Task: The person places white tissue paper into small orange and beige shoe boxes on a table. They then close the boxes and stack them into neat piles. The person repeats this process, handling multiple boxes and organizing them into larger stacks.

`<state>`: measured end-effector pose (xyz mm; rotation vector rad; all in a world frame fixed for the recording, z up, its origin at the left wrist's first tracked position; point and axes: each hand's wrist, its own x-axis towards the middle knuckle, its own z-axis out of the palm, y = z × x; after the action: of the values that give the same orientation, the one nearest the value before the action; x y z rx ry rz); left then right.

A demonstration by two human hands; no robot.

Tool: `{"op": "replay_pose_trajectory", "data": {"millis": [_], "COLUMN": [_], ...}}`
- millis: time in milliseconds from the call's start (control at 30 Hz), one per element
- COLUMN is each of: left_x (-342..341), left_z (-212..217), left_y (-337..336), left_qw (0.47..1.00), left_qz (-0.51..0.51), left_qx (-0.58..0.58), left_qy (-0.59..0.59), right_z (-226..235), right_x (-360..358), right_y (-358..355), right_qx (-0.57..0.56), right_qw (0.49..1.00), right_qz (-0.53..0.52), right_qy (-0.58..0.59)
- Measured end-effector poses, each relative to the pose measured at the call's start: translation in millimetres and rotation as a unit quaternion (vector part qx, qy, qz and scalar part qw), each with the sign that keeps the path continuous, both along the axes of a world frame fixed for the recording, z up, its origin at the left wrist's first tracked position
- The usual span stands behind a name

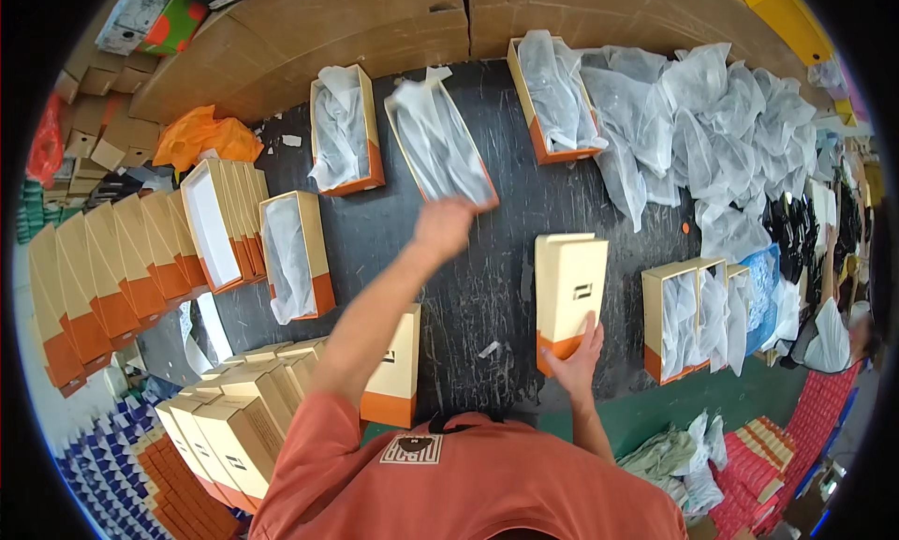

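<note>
Holding the closed box [569, 282] at its near end over the dark table [482, 287], our partly curled right hand [578, 358] could let it tip if that one-ended hold slackens. We cannot tell whether our blurred left hand [444, 228] grips the near end of the open box [488, 202]; a hasty tug might drag out its tissue [436, 139].

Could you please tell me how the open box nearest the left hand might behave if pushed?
The open box would probably slide rather than roll, as its sides are flat. Its thin walls look like cardboard, so they are likely fairly stiff but could dent. The white wrapping looks loose and crumpled, so it may flop or shift.
</note>
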<state>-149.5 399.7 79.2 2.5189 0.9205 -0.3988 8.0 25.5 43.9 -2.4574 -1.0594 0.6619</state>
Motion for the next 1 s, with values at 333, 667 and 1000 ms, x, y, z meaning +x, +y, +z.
{"op": "replay_pose_trajectory", "data": {"millis": [333, 667, 1000], "left_x": [-59, -75, -7], "left_z": [-19, -12, -24], "left_y": [-125, -50, 21], "left_qw": [0.972, 0.859, 0.984], "left_qz": [0.132, 0.342, 0.097], "left_qx": [-0.038, -0.356, -0.015], "left_qy": [-0.191, -0.139, -0.149], "right_z": [26, 56, 54], "right_x": [-29, -73, -89], "right_y": [-77, 63, 55], "right_qx": [0.058, 0.005, 0.073], "right_qw": [0.971, 0.969, 0.979], "right_qz": [0.227, 0.230, 0.191], "right_qy": [-0.041, -0.089, -0.019]}}
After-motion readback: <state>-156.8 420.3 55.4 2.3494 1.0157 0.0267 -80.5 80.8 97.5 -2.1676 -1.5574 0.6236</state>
